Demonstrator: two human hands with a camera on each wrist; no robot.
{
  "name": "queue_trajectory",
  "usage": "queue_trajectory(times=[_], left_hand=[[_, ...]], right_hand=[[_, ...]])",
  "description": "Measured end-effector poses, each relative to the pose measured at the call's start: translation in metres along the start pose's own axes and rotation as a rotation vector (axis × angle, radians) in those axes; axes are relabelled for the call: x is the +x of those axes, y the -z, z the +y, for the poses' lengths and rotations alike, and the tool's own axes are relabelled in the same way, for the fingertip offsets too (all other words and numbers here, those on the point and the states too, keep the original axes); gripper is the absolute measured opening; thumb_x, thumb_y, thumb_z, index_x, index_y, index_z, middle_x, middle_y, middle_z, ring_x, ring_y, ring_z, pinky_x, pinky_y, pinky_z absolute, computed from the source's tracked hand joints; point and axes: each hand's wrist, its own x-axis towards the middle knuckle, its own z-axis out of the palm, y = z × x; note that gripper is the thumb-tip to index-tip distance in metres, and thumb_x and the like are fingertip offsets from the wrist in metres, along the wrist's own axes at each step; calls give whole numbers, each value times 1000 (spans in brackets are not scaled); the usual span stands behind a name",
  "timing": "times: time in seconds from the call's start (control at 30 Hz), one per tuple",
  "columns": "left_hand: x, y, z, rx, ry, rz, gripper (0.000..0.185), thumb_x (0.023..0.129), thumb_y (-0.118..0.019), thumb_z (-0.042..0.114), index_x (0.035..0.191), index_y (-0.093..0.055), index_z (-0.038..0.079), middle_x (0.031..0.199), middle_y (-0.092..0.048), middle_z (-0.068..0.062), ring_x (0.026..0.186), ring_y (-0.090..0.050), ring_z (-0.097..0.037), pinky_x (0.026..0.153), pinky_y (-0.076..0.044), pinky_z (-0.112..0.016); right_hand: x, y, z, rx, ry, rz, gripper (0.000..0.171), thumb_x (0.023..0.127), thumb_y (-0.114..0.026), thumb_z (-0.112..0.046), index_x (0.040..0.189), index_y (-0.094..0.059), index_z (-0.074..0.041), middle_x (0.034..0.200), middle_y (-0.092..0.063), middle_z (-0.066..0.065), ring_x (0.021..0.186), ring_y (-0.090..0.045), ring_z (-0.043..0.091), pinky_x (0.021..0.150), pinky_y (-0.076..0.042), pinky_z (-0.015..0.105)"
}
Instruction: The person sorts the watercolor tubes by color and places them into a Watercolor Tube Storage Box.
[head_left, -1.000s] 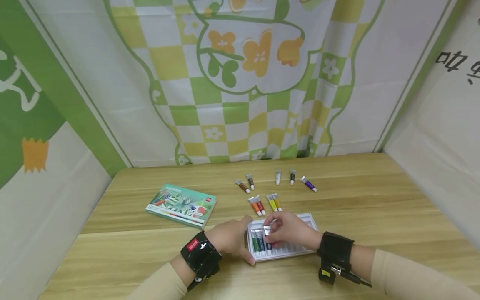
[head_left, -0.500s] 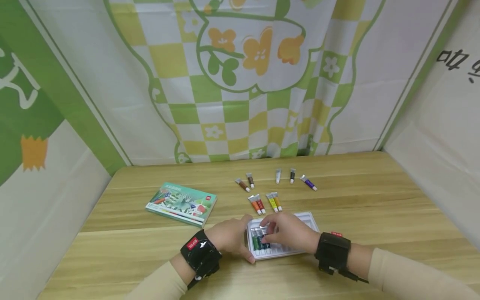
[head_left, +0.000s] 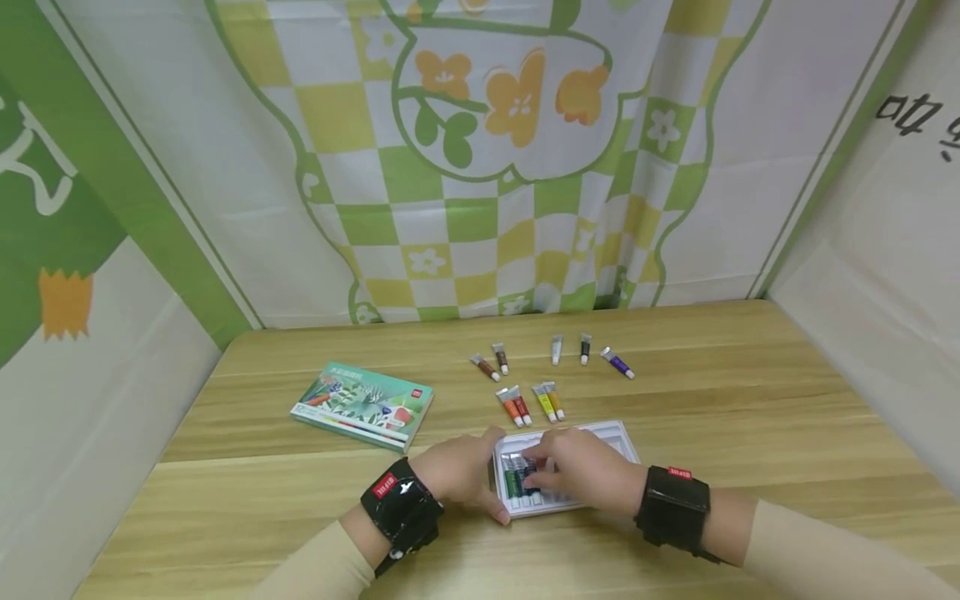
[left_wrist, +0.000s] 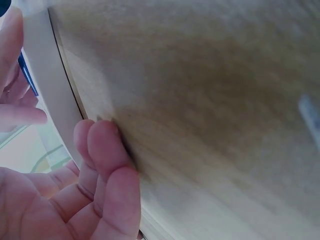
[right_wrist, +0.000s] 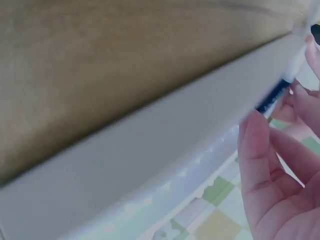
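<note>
A white ribbed paint tray (head_left: 617, 432) lies near the front of the table. My left hand (head_left: 465, 473) grips its left end, thumb at the near corner; in the left wrist view curled fingers (left_wrist: 107, 150) press against the tray's side. Inside, at the left, a green paint tube (head_left: 512, 483) lies alongside darker tubes. With thumb and fingers, my right hand (head_left: 588, 467) pinches a dark blue paint tube (head_left: 532, 482), which lies in the tray next to the others. Its dark label also shows by the thumb in the right wrist view. That hand hides the tray's middle.
Behind the tray lie orange and red tubes (head_left: 514, 406) and yellow tubes (head_left: 549, 402). Farther back are brown tubes (head_left: 487, 367), a white tube (head_left: 557, 350), a black tube (head_left: 585, 349) and a purple tube (head_left: 618, 363). A teal paint box (head_left: 366, 407) lies at left.
My right hand has brought the dark blue tube slightly left and down into the tray, beside the other tubes. The left hand has kept its place on the tray.
</note>
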Motion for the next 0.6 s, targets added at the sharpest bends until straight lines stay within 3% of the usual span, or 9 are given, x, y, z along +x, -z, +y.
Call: queue_trajectory(times=[0.3, 0.6], left_hand=[[0, -1, -1, -10, -4, 2, 105, 65, -97, 42, 147, -43, 4, 124, -66, -22, 104, -66, -28, 93, -53, -43], [-1, 0, 0, -3, -32, 19, 102, 65, -97, 41, 144, -44, 2, 120, -68, -24, 100, -67, -28, 90, -54, -43]], right_hand=[[-3, 4, -2, -48, 29, -37, 25, 88, -82, -18, 110, -79, -5, 102, -75, 2, 96, -69, 14, 85, -57, 34], [0, 3, -7, -136, 56, -64, 23, 88, -82, -17, 108, -80, -6, 97, -75, 3, 90, -70, 14, 81, -58, 32]])
